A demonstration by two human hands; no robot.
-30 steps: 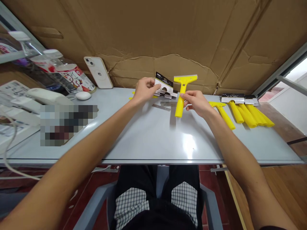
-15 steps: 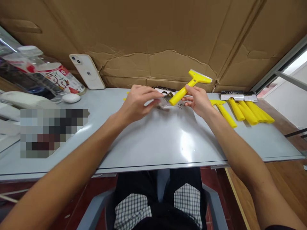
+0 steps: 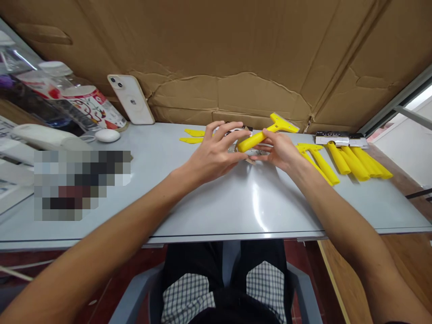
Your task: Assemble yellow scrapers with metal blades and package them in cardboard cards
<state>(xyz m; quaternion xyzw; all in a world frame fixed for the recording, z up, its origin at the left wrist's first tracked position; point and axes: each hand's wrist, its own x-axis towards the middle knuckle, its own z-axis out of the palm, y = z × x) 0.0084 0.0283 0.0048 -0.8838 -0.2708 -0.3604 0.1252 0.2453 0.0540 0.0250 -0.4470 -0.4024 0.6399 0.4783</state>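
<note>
My right hand (image 3: 280, 148) is closed around the neck of a yellow scraper (image 3: 251, 142), whose wide head points up and right. The scraper's handle end tilts down to the left, towards my left hand (image 3: 219, 153). Fingers and thumb of my left hand curve round a small card packaging piece (image 3: 250, 161) at that handle end. Most of the card is hidden by the hand, so I cannot tell whether the handle is inside it. Small metal bits (image 3: 259, 152) show on the table between the hands. Yellow scraper parts (image 3: 192, 140) lie beyond my left hand.
Two yellow scrapers (image 3: 326, 166) lie right of my right hand. Several carded scrapers (image 3: 357, 164) are further right. A white phone (image 3: 131, 100) leans on the cardboard wall (image 3: 236, 40). Bottles (image 3: 94, 105) and a white mouse (image 3: 107, 135) stand left on the grey table (image 3: 209, 211).
The scraper has dropped lower and tilted flatter. My left hand has moved right with the card, up to the handle end, its fingers now spread more around it. The view has shifted slightly.
</note>
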